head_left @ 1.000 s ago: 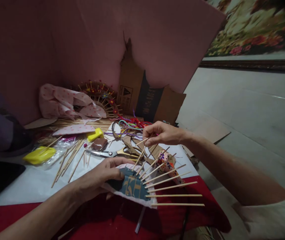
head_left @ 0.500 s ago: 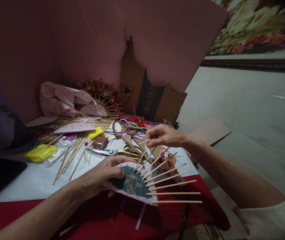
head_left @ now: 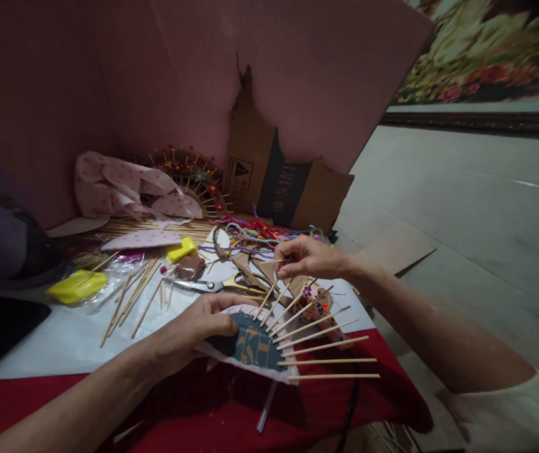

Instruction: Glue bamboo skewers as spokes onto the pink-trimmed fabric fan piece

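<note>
My left hand (head_left: 203, 324) grips a half-round cardboard piece (head_left: 250, 343), thumb on its dark blue printed face and fingers behind. Pale pink cloth wraps its edge. Several thin wooden sticks (head_left: 329, 362) fan out from its curved side toward the right. Above the upper sticks, my right hand (head_left: 310, 257) is closed in a pinch on a thin wooden stick (head_left: 280, 260), whose short end shows left of the fingertips. Scissors (head_left: 208, 285) with yellow-and-black handles lie just behind the cardboard piece. A flower-patterned cloth strip (head_left: 314, 301) lies beyond the fanned sticks.
Loose sticks (head_left: 132, 302), yellow clay (head_left: 78, 286) in plastic, a brown packet (head_left: 189, 267) and coloured yarn (head_left: 264, 234) crowd the white-covered table. Torn cardboard (head_left: 283, 182) leans on the pink wall. A phone-like black slab (head_left: 5, 333) lies at left; the red cloth (head_left: 194, 415) hangs in front.
The stick in my right hand has tipped to lie more level. The fanned sticks have shifted very slightly up and left. My left hand keeps its grip.
</note>
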`<act>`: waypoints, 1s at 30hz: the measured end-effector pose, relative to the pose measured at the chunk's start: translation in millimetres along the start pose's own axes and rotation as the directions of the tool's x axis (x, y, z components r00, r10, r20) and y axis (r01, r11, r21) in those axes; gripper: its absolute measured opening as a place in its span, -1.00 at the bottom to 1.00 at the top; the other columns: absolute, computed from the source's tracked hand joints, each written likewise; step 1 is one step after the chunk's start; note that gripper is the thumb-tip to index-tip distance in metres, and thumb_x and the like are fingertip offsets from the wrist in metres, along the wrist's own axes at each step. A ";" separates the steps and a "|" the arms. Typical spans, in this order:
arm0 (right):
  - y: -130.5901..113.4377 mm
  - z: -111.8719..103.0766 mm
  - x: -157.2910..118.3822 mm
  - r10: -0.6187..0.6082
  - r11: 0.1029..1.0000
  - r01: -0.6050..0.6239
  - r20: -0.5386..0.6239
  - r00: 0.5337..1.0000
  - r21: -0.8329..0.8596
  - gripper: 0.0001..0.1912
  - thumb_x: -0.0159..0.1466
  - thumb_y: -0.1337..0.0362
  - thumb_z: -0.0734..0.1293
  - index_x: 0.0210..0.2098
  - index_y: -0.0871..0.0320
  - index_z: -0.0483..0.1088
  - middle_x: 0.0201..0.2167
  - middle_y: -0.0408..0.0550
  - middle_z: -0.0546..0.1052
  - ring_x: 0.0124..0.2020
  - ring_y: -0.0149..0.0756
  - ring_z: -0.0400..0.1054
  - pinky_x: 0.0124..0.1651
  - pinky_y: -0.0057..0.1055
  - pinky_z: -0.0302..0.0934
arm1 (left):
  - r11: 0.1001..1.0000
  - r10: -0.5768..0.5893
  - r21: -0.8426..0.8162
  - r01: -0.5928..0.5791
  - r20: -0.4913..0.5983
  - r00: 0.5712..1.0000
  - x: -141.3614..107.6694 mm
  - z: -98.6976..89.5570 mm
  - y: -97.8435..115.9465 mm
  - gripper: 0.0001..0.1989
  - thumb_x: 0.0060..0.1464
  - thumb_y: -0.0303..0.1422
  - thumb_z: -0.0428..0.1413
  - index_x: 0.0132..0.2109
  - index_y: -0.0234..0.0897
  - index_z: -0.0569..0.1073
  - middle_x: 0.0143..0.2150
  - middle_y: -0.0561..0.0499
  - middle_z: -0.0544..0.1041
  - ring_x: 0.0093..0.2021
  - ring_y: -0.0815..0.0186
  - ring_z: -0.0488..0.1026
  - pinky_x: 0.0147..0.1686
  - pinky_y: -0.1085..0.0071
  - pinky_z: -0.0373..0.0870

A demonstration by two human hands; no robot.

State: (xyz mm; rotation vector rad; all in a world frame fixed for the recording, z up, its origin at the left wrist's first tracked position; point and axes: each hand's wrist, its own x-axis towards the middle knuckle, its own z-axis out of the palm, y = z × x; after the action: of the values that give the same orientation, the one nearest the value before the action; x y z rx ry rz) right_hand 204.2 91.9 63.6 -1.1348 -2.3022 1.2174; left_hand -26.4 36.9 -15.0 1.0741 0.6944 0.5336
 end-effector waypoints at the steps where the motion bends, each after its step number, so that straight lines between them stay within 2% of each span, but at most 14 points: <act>1: -0.3 0.5 0.1 0.003 1.000 -0.003 -0.005 1.000 -0.005 -0.87 0.07 0.30 0.37 -0.53 0.22 0.37 -0.59 -0.20 0.37 -0.53 -0.46 0.21 -0.42 -0.46 0.10 | 1.000 0.004 0.000 -0.004 -0.004 1.000 0.2 -0.1 -0.6 -0.63 -0.15 -0.47 0.05 -0.11 -0.32 0.47 -0.40 -0.05 0.53 -0.68 0.50 0.27 -0.78 0.63 0.16; 8: 0.2 2.3 1.2 -0.006 1.000 0.004 -0.037 0.999 -0.031 -0.88 0.04 0.32 0.38 -0.54 0.22 0.38 -0.58 -0.22 0.33 -0.52 -0.46 0.20 -0.42 -0.46 0.10 | 1.000 0.012 -0.010 -0.012 -0.023 1.000 0.6 -0.8 -2.9 -0.62 -0.17 -0.46 0.07 -0.11 -0.32 0.48 -0.41 -0.05 0.54 -0.67 0.48 0.29 -0.76 0.62 0.16; 12: -3.7 -0.2 -0.2 -0.021 0.994 0.019 -0.017 1.000 -0.108 -0.83 0.09 0.22 0.38 -0.48 0.22 0.41 -0.56 -0.20 0.34 -0.50 -0.45 0.19 -0.42 -0.46 0.07 | 1.000 -0.007 -0.019 0.007 -0.015 1.000 0.7 -0.6 -3.9 -0.63 -0.17 -0.48 0.06 -0.13 -0.31 0.49 -0.40 -0.04 0.54 -0.66 0.47 0.30 -0.76 0.63 0.16; 16: -7.8 -7.9 -3.8 -0.079 0.994 0.075 -0.043 0.996 -0.078 -0.60 0.17 -0.01 0.27 -0.22 0.19 0.43 -0.34 -0.09 0.44 -0.30 -0.35 0.28 -0.25 -0.39 0.14 | 1.000 -0.010 -0.003 0.010 0.005 1.000 0.9 1.2 0.0 -0.65 -0.14 -0.47 0.05 -0.13 -0.31 0.48 -0.43 -0.03 0.54 -0.68 0.49 0.28 -0.78 0.64 0.15; 19: -3.8 -18.9 -6.7 -0.076 0.995 0.085 -0.183 0.980 0.042 -0.44 0.18 -0.15 0.15 -0.15 0.18 0.40 -0.22 -0.01 0.45 -0.21 -0.30 0.29 -0.16 -0.35 0.14 | 1.000 -0.010 0.003 0.010 -0.008 1.000 0.2 2.7 4.2 -0.64 -0.13 -0.48 0.05 -0.11 -0.32 0.47 -0.42 -0.06 0.55 -0.69 0.51 0.27 -0.79 0.65 0.13; 22: 4.6 -32.6 -9.8 -0.036 0.993 0.078 -0.411 0.911 0.087 -0.49 0.21 -0.12 0.13 -0.29 0.19 0.43 -0.32 -0.04 0.44 -0.33 -0.36 0.26 -0.26 -0.40 0.13 | 1.000 -0.005 -0.012 0.004 -0.018 1.000 -0.1 2.4 6.2 -0.61 -0.14 -0.49 0.04 -0.08 -0.31 0.45 -0.39 -0.06 0.56 -0.69 0.50 0.29 -0.79 0.65 0.13; 25: 7.7 -42.3 -14.7 -0.126 0.986 0.164 -0.581 0.804 0.013 -0.61 0.22 -0.03 0.21 -0.43 0.17 0.42 -0.43 -0.11 0.38 -0.43 -0.40 0.19 -0.31 -0.42 0.10 | 1.000 -0.013 -0.023 0.012 -0.023 1.000 0.1 1.1 6.2 -0.57 -0.14 -0.48 0.04 -0.04 -0.30 0.42 -0.36 -0.07 0.57 -0.69 0.49 0.29 -0.80 0.63 0.13; 26: 6.1 -43.2 -16.8 -0.180 0.979 0.202 -0.625 0.760 -0.036 -0.63 0.21 -0.01 0.23 -0.47 0.16 0.42 -0.43 -0.11 0.37 -0.42 -0.39 0.19 -0.30 -0.42 0.10 | 1.000 -0.012 -0.025 0.011 -0.029 1.000 0.1 0.9 6.0 -0.58 -0.14 -0.47 0.04 -0.04 -0.31 0.42 -0.36 -0.07 0.57 -0.69 0.49 0.29 -0.80 0.62 0.13; 29: -6.6 -37.2 -23.8 -0.328 0.940 0.281 -0.738 0.590 -0.193 -0.66 0.20 0.03 0.26 -0.54 0.13 0.45 -0.42 -0.12 0.35 -0.34 -0.34 0.20 -0.20 -0.38 0.10 | 1.000 -0.009 -0.021 0.008 -0.042 0.999 0.5 1.3 5.6 -0.60 -0.15 -0.45 0.06 -0.07 -0.32 0.44 -0.38 -0.06 0.56 -0.69 0.49 0.29 -0.79 0.63 0.13; 30: -12.7 -32.4 -25.8 -0.350 0.930 0.301 -0.759 0.550 -0.211 -0.69 0.19 0.05 0.28 -0.53 0.11 0.47 -0.44 -0.13 0.35 -0.33 -0.34 0.21 -0.18 -0.38 0.09 | 1.000 -0.007 -0.017 0.007 -0.041 0.999 0.7 1.6 5.6 -0.61 -0.15 -0.45 0.06 -0.08 -0.32 0.44 -0.39 -0.05 0.56 -0.69 0.49 0.29 -0.79 0.62 0.14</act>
State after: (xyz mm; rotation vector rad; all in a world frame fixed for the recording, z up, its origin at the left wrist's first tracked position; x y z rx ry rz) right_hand 233.0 86.3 95.5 -0.9204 -1.7151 0.3550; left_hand -25.0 38.6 -9.5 1.0470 0.7278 0.5557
